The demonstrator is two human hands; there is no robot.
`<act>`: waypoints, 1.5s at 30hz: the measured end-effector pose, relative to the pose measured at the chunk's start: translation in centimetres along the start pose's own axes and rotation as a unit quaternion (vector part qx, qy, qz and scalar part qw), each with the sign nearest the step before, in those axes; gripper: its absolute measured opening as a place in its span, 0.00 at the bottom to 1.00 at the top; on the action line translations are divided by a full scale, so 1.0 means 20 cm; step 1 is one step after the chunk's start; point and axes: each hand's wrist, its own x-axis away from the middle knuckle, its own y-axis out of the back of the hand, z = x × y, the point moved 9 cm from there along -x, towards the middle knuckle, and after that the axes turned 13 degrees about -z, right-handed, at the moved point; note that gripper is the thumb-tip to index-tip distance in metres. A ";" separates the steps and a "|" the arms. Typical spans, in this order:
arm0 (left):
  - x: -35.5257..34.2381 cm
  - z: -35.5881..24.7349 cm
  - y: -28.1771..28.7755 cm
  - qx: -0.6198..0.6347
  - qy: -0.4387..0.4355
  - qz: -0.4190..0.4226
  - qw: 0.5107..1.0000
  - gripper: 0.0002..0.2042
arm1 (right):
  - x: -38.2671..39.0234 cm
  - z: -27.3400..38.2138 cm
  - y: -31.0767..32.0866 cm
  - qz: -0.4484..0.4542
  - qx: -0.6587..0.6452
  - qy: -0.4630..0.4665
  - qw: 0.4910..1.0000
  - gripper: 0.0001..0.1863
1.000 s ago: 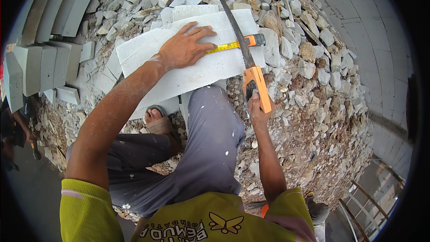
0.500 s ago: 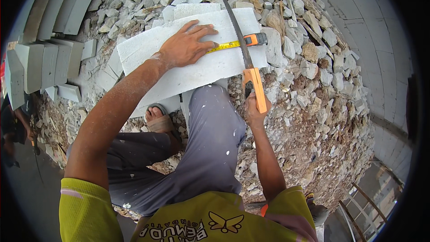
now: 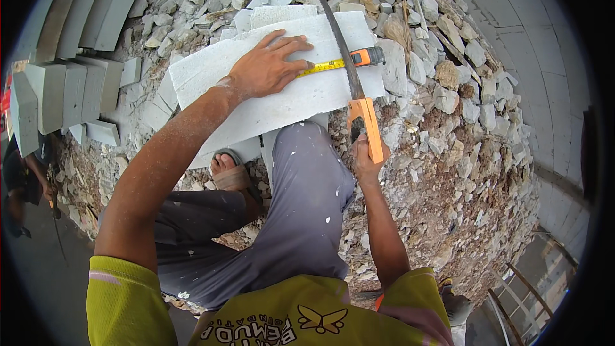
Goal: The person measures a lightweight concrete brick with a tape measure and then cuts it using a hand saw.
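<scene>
On the big white block [image 3: 301, 99], the left grip [image 3: 266, 67] lies spread wide with its thumb by the tape measure [image 3: 368, 57], while the right grip [image 3: 368, 157], on the block's near side, holds the saw [image 3: 353, 82], its blade reaching over the block.

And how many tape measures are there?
1 that I can see: the orange-and-black tape measure near the right end of the white slab, to the right of the left hand. The saw crosses its yellow tape. Others could be hidden.
</scene>
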 end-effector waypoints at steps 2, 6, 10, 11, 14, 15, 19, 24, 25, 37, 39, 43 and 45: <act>0.00 0.00 0.00 0.007 0.000 -0.002 1.000 0.12 | 0.00 0.03 0.00 0.000 0.006 0.018 1.000 0.07; 0.02 0.00 0.00 -0.004 0.003 0.003 1.000 0.12 | 0.03 0.01 -0.03 0.013 -0.051 -0.088 0.995 0.06; -0.01 0.00 0.00 0.001 0.006 0.003 1.000 0.12 | -0.01 0.03 -0.01 0.005 -0.017 -0.032 0.999 0.06; 0.00 0.00 0.00 0.000 0.007 0.003 1.000 0.12 | -0.01 0.03 -0.01 0.006 -0.017 -0.033 0.999 0.06; 0.00 0.00 0.00 0.011 0.009 0.003 1.000 0.12 | 0.00 0.02 0.00 0.011 -0.029 -0.031 0.999 0.06; -0.01 0.00 0.02 0.021 0.008 -0.007 1.000 0.11 | 0.00 -0.01 0.00 0.015 -0.017 -0.033 0.999 0.05; 0.01 0.00 0.02 0.037 0.012 -0.018 0.999 0.10 | 0.01 -0.01 -0.01 0.015 -0.008 -0.025 1.000 0.05; 0.00 -0.01 0.02 0.030 0.007 -0.012 0.999 0.12 | -0.02 0.01 -0.03 0.047 0.023 0.008 0.999 0.04; 0.00 0.00 0.02 0.028 0.003 -0.010 1.000 0.12 | -0.02 0.03 -0.04 0.052 0.041 0.047 0.997 0.04; -0.03 -0.03 0.04 0.034 0.000 0.014 0.999 0.13 | -0.05 0.11 -0.03 0.061 0.065 0.064 0.994 0.03; -0.04 -0.04 0.04 0.030 -0.005 0.017 0.999 0.14 | -0.06 0.16 -0.03 0.051 0.053 0.078 0.994 0.03; -0.04 -0.05 0.04 0.027 -0.007 0.022 0.999 0.14 | -0.06 0.19 -0.04 0.058 0.050 0.080 0.994 0.03; -0.04 -0.04 0.04 0.027 -0.006 0.024 0.999 0.14 | -0.05 0.17 -0.04 0.058 0.037 0.068 0.995 0.03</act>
